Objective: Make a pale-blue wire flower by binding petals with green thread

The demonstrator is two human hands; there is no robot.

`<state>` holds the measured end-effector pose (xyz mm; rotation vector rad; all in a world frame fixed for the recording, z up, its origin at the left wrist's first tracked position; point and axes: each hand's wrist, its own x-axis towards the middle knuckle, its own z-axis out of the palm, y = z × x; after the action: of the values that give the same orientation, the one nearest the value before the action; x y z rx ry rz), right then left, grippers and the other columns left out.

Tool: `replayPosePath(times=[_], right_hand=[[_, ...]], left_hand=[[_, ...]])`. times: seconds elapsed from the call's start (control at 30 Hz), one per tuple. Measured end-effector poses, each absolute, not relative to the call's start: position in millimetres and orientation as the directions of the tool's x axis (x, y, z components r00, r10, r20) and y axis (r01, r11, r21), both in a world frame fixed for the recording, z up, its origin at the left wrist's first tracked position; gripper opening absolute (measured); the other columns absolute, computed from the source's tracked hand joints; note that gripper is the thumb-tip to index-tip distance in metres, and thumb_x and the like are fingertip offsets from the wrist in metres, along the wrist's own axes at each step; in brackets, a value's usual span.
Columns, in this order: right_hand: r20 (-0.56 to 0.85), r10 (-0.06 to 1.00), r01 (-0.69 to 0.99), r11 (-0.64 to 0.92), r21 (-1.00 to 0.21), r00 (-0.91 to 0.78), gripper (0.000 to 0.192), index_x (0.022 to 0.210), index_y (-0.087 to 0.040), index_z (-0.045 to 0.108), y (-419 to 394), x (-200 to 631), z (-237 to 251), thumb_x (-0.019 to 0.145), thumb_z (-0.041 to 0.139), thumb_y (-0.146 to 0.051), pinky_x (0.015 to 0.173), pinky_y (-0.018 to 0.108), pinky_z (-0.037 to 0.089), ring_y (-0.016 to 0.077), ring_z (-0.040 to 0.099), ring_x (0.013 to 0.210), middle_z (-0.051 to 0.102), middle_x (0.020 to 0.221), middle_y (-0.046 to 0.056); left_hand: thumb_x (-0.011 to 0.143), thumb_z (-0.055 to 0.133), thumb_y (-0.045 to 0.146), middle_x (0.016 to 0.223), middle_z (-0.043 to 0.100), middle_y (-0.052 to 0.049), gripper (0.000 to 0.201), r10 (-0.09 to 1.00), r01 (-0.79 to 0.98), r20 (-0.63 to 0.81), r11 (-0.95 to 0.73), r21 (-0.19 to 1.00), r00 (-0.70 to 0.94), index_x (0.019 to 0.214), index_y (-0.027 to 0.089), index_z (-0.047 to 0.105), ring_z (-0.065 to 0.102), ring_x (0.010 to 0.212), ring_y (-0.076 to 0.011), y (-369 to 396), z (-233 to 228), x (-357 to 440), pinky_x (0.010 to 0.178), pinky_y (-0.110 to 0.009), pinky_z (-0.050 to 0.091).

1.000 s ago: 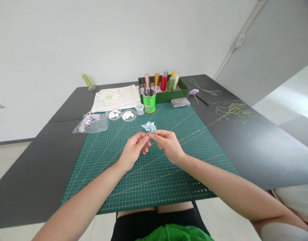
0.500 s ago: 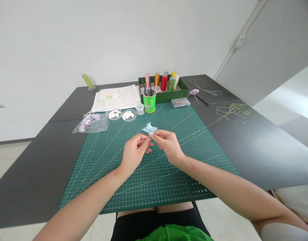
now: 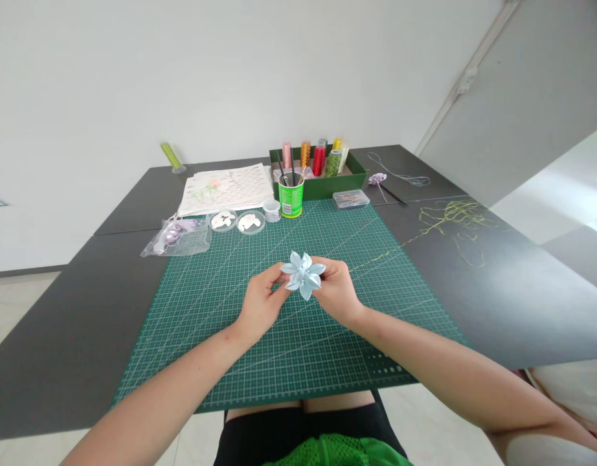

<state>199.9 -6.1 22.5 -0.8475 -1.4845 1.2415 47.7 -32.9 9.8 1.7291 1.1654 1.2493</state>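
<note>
A pale blue artificial flower (image 3: pixel 304 276) with several pointed petals faces me, held up over the green cutting mat (image 3: pixel 221 343). My left hand (image 3: pixel 264 301) is closed at the flower's left side, thumb and fingers meeting behind the petals. From the right, my right hand (image 3: pixel 338 291) is closed on the flower too, its fingertips hidden by the bloom. The stem is out of sight behind the petals. A thin yellow-green thread (image 3: pixel 376 259) runs off to the right from near my right hand.
Beyond the mat stand a green can of brushes (image 3: pixel 291 199), a green box of thread spools (image 3: pixel 327 188) and two dishes of white pieces, one dish (image 3: pixel 250 222) nearer the can. Left lies a plastic bag (image 3: pixel 186 241); right, tangled yellow-green thread (image 3: pixel 449 217) and a purple flower (image 3: pixel 377 178).
The blue flower has tipped toward me, so its open front shows instead of its side. It sits slightly lower and further right, and both hands have turned with it.
</note>
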Motion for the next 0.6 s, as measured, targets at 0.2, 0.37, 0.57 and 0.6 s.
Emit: replayPosePath(times=[0.2, 0.37, 0.57, 0.6], right_hand=[[0.263, 0.91, -0.136, 0.231, -0.963, -0.32, 0.049, 0.051, -0.018, 0.042, -9.7, 202.2, 25.1, 0.072, 0.08, -0.042, 0.047, 0.022, 0.024, 0.0066, 0.024, 0.051, 0.03, 0.051, -0.007], [0.288, 0.901, -0.172, 0.243, -0.955, -0.324, 0.05, 0.049, -0.018, 0.042, -9.1, 204.7, 30.0, 0.073, 0.08, -0.04, 0.047, 0.022, 0.022, 0.006, 0.022, 0.051, 0.028, 0.052, -0.007], [0.196, 0.905, -0.193, 0.13, -0.972, -0.378, 0.039, 0.051, -0.018, 0.055, -3.2, 208.4, 23.6, 0.074, 0.079, -0.04, 0.051, 0.025, 0.034, 0.0089, 0.038, 0.051, 0.046, 0.051, -0.003], [0.181, 0.906, -0.202, 0.11, -0.973, -0.384, 0.039, 0.051, -0.018, 0.056, -2.1, 208.7, 22.2, 0.074, 0.079, -0.039, 0.052, 0.026, 0.034, 0.0092, 0.039, 0.052, 0.047, 0.051, -0.003]], left_hand=[[0.093, 0.061, 0.023, 0.074, 0.071, 0.002, 0.015, 0.898, 0.255, 0.435, -0.437, 0.863, 0.065, 0.082, 0.018, 0.071, 0.061, 0.066, -0.0132, -37.1, 13.2, 46.7, 0.062, -0.022, 0.046], [0.092, 0.065, 0.028, 0.07, 0.067, 0.001, 0.015, 0.91, 0.206, 0.408, -0.415, 0.886, 0.077, 0.086, 0.019, 0.075, 0.056, 0.062, -0.013, -37.3, 11.5, 46.9, 0.061, -0.023, 0.045], [0.093, 0.065, 0.037, 0.081, 0.075, -0.005, 0.023, 0.959, -0.136, 0.223, -0.201, 0.97, 0.175, 0.094, 0.018, 0.079, 0.067, 0.074, -0.0185, -34.5, 10.2, 47.8, 0.077, -0.032, 0.055], [0.093, 0.065, 0.038, 0.081, 0.075, -0.006, 0.025, 0.964, -0.192, 0.182, -0.145, 0.971, 0.192, 0.093, 0.018, 0.079, 0.068, 0.074, -0.0192, -33.7, 10.4, 47.0, 0.078, -0.033, 0.056]])
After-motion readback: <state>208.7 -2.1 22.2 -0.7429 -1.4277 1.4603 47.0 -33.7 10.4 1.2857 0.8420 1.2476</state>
